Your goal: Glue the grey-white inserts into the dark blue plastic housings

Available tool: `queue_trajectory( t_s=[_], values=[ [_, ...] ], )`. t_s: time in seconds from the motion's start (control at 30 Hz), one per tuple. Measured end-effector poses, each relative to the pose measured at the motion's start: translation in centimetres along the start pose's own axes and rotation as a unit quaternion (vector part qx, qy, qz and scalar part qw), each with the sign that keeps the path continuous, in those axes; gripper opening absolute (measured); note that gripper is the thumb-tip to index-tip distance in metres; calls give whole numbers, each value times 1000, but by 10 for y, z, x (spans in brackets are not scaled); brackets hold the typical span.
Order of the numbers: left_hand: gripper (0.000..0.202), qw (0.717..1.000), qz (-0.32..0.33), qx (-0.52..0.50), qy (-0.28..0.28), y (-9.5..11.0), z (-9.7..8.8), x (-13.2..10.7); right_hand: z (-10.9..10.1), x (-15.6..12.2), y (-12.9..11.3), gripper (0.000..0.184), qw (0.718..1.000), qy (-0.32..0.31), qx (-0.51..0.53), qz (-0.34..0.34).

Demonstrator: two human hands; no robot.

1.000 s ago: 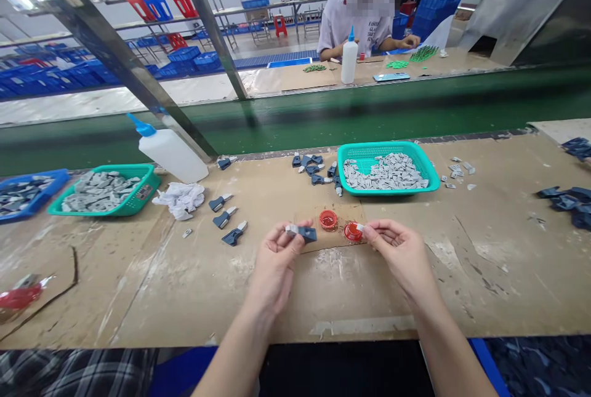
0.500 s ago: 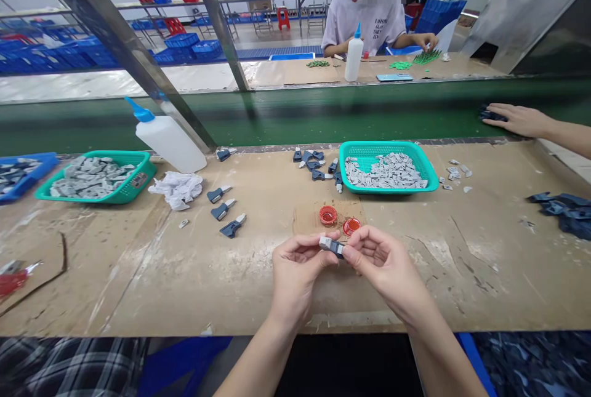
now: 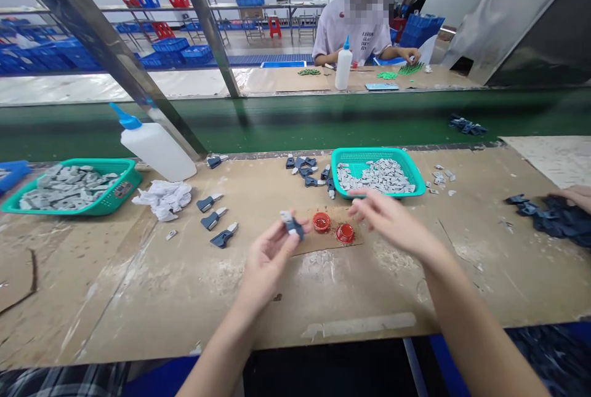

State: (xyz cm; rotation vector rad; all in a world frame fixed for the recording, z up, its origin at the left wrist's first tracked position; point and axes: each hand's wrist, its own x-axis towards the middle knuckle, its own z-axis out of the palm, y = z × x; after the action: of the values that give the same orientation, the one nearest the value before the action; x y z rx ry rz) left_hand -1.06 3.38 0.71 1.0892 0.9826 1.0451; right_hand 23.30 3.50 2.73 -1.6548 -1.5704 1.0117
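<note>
My left hand (image 3: 270, 258) is shut on a small dark blue plastic part with a grey piece at its end (image 3: 292, 226), held up in the fingertips. My right hand (image 3: 388, 218) holds nothing, its fingers spread just in front of a teal mesh basket of small grey pieces (image 3: 378, 152). Two red caps holding red liquid (image 3: 321, 221) (image 3: 345, 233) sit on a cardboard patch between my hands. Several dark blue parts lie in a row to the left (image 3: 213, 220), and more lie scattered beside the basket (image 3: 305, 170).
A white glue bottle (image 3: 154, 149), a crumpled white cloth (image 3: 162, 199) and a second teal basket (image 3: 78, 209) stand at left. A co-worker's hand (image 3: 575, 197) is at a dark blue pile at right (image 3: 549, 221). A green conveyor belt (image 3: 295, 123) runs behind the bench, with another person beyond it.
My hands have come apart. The right hand has let go of the part and moved toward the basket, while the left keeps it. The co-worker's hand has moved down to the right-hand pile.
</note>
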Motion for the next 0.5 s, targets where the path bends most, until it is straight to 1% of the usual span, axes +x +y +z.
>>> queue_trajectory(
  t_s=[0.03,0.07,0.1,0.17,0.23,0.3,0.37,0.43,0.47,0.5],
  values=[
    [44,999,11,18,29,1,-14,5,-17,19,10,36,992,59,-112,1],
    [46,997,27,36,60,2,-29,10,-32,39,20,38,970,100,-221,3],
    [46,993,41,57,91,4,-45,15,-46,59,30,38,943,116,-311,5],
    [47,986,40,91,133,10,-74,22,-65,93,48,36,930,104,-352,0],
    [49,984,14,102,148,17,-95,24,-74,118,60,32,930,63,-362,-18],
    [53,985,-8,93,145,24,-103,22,-75,131,68,24,928,19,-370,-37],
    [56,987,-12,93,128,26,-104,20,-73,139,73,14,923,-10,-381,-48],
    [54,982,-7,151,112,25,-103,22,-70,144,78,5,916,-24,-396,-56],
    [53,974,-3,196,111,23,-103,24,-68,147,80,4,913,-27,-402,-60],
    [53,964,1,241,116,21,-106,27,-67,148,81,7,910,-25,-409,-66]
  ],
)
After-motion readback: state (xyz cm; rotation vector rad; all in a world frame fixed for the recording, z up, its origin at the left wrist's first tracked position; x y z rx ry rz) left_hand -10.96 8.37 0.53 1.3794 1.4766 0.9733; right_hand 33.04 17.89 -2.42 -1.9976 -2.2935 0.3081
